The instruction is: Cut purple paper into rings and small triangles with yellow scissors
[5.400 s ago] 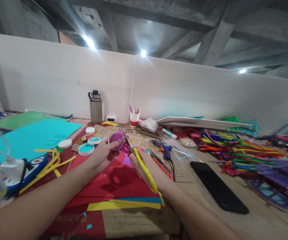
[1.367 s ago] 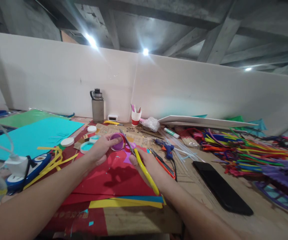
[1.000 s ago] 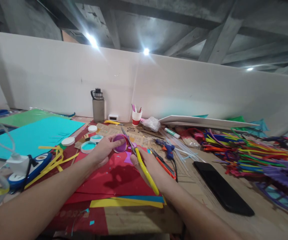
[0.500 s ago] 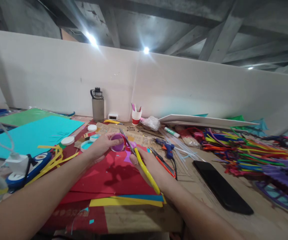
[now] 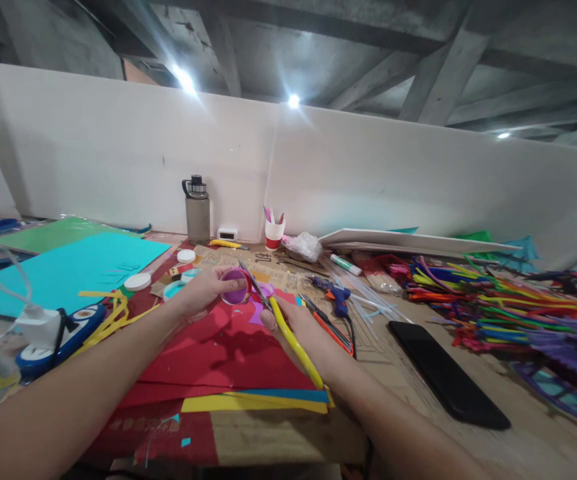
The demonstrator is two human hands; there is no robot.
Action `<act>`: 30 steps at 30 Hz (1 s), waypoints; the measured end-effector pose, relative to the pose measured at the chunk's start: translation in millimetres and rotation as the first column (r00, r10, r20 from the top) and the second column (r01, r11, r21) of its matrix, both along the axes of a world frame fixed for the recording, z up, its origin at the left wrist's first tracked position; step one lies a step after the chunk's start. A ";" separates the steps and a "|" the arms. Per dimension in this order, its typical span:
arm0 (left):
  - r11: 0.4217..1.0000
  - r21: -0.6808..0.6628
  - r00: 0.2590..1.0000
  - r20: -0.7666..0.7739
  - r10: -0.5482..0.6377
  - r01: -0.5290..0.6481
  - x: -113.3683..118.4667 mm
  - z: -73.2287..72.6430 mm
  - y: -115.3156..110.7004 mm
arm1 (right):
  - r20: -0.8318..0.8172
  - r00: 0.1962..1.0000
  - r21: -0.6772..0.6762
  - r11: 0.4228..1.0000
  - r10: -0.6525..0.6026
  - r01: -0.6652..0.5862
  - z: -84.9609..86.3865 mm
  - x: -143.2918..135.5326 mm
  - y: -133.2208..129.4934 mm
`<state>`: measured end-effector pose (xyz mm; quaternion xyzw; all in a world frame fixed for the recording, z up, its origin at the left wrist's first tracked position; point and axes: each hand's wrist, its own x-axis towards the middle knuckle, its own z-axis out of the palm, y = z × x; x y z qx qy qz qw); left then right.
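My left hand [image 5: 205,293] grips a small round cup [image 5: 235,288], purple inside with a red rim, its opening tilted toward me. In my right hand [image 5: 295,327] are yellow-handled scissors [image 5: 293,340]; their blades point up and left, close beside the cup's right side. Purple pieces [image 5: 257,311] lie or hang just behind the blades; which of the two is unclear. Beneath both hands spreads red paper [image 5: 228,353], with yellow paper [image 5: 248,403] and blue paper under its near edge.
A black phone [image 5: 448,373], glue gun [image 5: 339,301] and pliers [image 5: 328,323] lie right, before pipe cleaners [image 5: 488,300]. Turquoise sheet [image 5: 63,267], yellow strips [image 5: 118,313] and a power strip [image 5: 88,323] are left. Behind stand a bottle [image 5: 197,213] and pen cup [image 5: 274,235].
The view has shifted very slightly. Both hands keep their holds, and the scissor blades remain close beside the cup.
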<state>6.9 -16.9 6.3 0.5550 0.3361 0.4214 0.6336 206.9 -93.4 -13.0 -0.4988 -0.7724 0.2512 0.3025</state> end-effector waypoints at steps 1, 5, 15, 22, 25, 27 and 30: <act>1.000 0.003 1.000 -0.001 0.002 -0.002 0.0 0.0 -0.1 | 0.000 1.000 -0.005 1.000 -0.002 0.002 0.2 0.2 -0.1; 1.000 0.010 1.000 -0.007 -0.009 0.009 -0.8 0.3 0.4 | -0.015 1.000 -0.026 1.000 0.003 -0.003 1.4 0.6 -0.3; 0.997 -0.067 0.994 0.101 0.047 -0.040 1.8 -0.9 1.4 | -0.023 0.999 -0.056 0.998 -0.029 0.027 2.8 -3.4 -1.5; 0.994 -0.050 0.985 0.137 0.106 -0.100 9.5 -3.8 -2.3 | 0.000 1.000 -0.019 1.000 -0.022 0.022 5.4 -2.6 -2.6; 0.997 -0.018 0.990 0.123 0.074 -0.072 10.6 -3.7 -4.4 | -0.003 1.000 -0.001 1.000 -0.013 0.013 7.6 -3.1 -4.1; 0.998 -0.006 0.991 0.119 0.061 -0.060 11.0 -4.6 -4.7 | -0.005 1.000 -0.001 1.000 -0.019 0.019 8.2 -4.0 -4.4; 0.999 -0.001 0.993 0.106 0.054 -0.055 10.7 -6.7 -3.6 | 0.005 0.999 -0.006 0.999 -0.035 0.035 5.8 -4.6 -3.0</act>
